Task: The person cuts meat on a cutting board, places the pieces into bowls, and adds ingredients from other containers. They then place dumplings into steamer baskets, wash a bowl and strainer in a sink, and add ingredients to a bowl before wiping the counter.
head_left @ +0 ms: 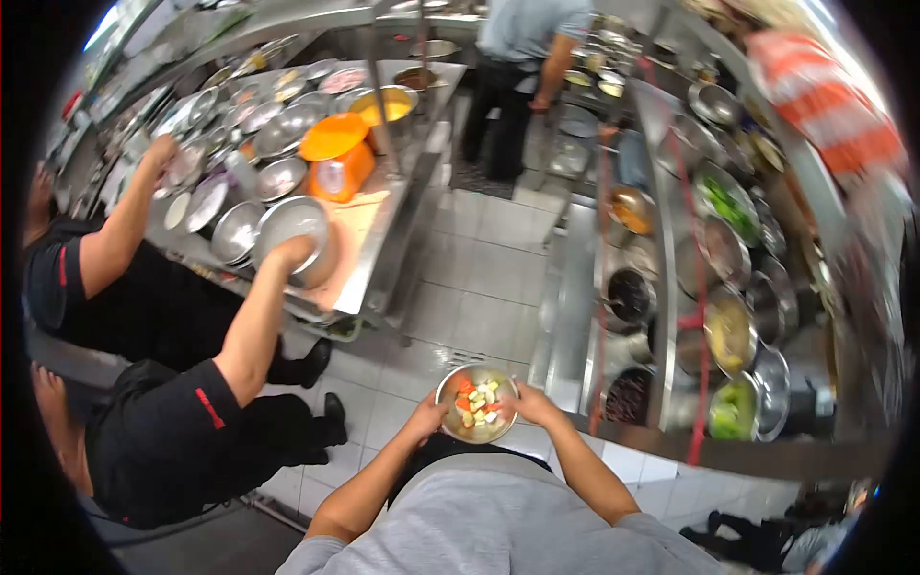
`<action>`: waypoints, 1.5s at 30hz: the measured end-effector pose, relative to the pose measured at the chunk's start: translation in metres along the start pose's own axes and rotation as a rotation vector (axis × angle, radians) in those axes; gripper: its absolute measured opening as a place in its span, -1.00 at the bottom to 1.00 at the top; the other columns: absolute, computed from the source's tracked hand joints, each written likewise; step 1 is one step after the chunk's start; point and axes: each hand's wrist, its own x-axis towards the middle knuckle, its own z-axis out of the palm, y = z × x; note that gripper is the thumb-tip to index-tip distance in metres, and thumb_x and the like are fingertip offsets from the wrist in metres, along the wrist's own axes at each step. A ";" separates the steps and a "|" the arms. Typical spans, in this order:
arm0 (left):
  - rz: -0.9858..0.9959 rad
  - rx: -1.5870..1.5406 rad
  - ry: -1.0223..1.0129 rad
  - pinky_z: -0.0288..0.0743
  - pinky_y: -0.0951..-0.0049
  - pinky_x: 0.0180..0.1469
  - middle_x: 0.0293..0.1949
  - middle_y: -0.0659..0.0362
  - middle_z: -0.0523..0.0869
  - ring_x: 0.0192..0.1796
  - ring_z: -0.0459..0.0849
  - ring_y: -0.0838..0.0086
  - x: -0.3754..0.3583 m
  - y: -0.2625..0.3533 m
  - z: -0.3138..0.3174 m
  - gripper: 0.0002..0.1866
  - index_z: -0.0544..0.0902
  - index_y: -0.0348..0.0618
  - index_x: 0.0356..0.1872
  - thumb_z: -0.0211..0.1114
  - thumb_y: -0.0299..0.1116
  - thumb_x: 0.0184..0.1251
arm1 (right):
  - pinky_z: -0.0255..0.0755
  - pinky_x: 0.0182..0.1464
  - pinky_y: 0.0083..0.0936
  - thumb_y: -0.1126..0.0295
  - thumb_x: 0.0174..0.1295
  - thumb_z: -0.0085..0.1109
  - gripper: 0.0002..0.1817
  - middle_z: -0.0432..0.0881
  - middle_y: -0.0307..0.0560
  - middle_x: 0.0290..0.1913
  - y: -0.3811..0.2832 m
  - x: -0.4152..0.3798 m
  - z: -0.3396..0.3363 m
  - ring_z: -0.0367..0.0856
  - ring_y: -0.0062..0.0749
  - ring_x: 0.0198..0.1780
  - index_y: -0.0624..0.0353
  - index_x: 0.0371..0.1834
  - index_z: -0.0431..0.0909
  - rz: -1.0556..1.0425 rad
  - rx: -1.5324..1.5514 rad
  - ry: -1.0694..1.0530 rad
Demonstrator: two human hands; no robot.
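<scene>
In front of my waist I carry a metal bowl over the tiled floor. Chunks of orange and pale yellow cut vegetables lie inside it; their exact kind is too small to tell. My left hand grips the bowl's left rim. On the opposite side, my right hand is closed on the rim, its fingers partly hidden by the bowl.
To the left, two co-workers in black stand at a steel table with many bowls and an orange scale. Another person stands ahead. On the right, a steel counter holds bowls of ingredients. The tiled aisle runs between.
</scene>
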 end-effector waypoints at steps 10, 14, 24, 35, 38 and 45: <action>-0.081 0.412 -0.550 0.66 0.39 -0.40 0.00 0.06 0.67 -0.19 0.72 0.40 -0.039 -0.096 0.288 -0.30 0.39 -0.31 0.32 0.21 0.09 0.42 | 0.49 -0.48 -0.48 0.21 0.22 0.12 -0.64 0.66 -0.16 -0.39 0.180 -0.345 -0.046 0.58 -0.51 -0.48 0.20 -0.03 0.58 0.494 0.607 0.271; -0.202 0.346 -0.799 0.65 0.40 -0.33 -0.02 0.09 0.62 -0.23 0.68 0.41 -0.068 -0.111 0.418 -0.36 0.39 -0.21 0.32 0.14 0.11 0.49 | 0.51 -0.47 -0.53 0.26 0.15 0.09 -0.67 0.65 -0.06 -0.44 0.230 -0.477 -0.084 0.59 -0.47 -0.52 0.29 -0.16 0.58 0.630 0.786 0.490; 0.097 0.453 -0.903 0.62 0.51 -0.32 0.01 0.10 0.60 -0.27 0.65 0.49 -0.061 -0.079 0.650 -0.74 0.43 -0.14 0.09 0.15 -0.27 0.54 | 0.42 -0.51 -0.57 0.40 0.19 0.05 -0.72 0.62 -0.13 -0.42 0.301 -0.550 -0.141 0.49 -0.56 -0.54 0.35 -0.10 0.52 0.504 1.408 1.125; 0.830 0.407 -0.830 0.57 0.48 -0.14 0.00 0.14 0.61 -0.08 0.60 0.49 -0.034 0.004 1.003 -0.74 0.49 -0.22 0.06 0.20 -0.50 0.39 | 0.46 -0.51 -0.57 0.39 0.28 -0.03 -0.62 0.64 -0.10 -0.35 0.407 -0.570 -0.281 0.53 -0.54 -0.53 0.32 0.14 0.43 0.548 1.458 1.174; 0.901 0.393 -0.709 0.55 0.40 -0.09 0.01 0.09 0.63 -0.04 0.62 0.36 -0.023 0.019 1.038 -0.72 0.53 -0.19 0.05 0.24 -0.49 0.33 | 0.50 -0.52 -0.50 0.39 0.32 0.03 -0.68 0.62 -0.02 -0.42 0.437 -0.586 -0.319 0.56 -0.42 -0.56 0.41 0.03 0.40 0.524 1.485 1.262; 0.928 0.413 -0.360 0.51 0.46 -0.15 -0.11 0.18 0.62 -0.15 0.57 0.49 0.032 0.069 1.030 -0.74 0.55 -0.15 0.01 0.30 -0.46 0.32 | 0.52 -0.52 -0.48 0.39 0.32 0.03 -0.71 0.59 -0.03 -0.44 0.533 -0.636 -0.404 0.56 -0.40 -0.56 0.39 -0.02 0.40 0.429 1.492 1.230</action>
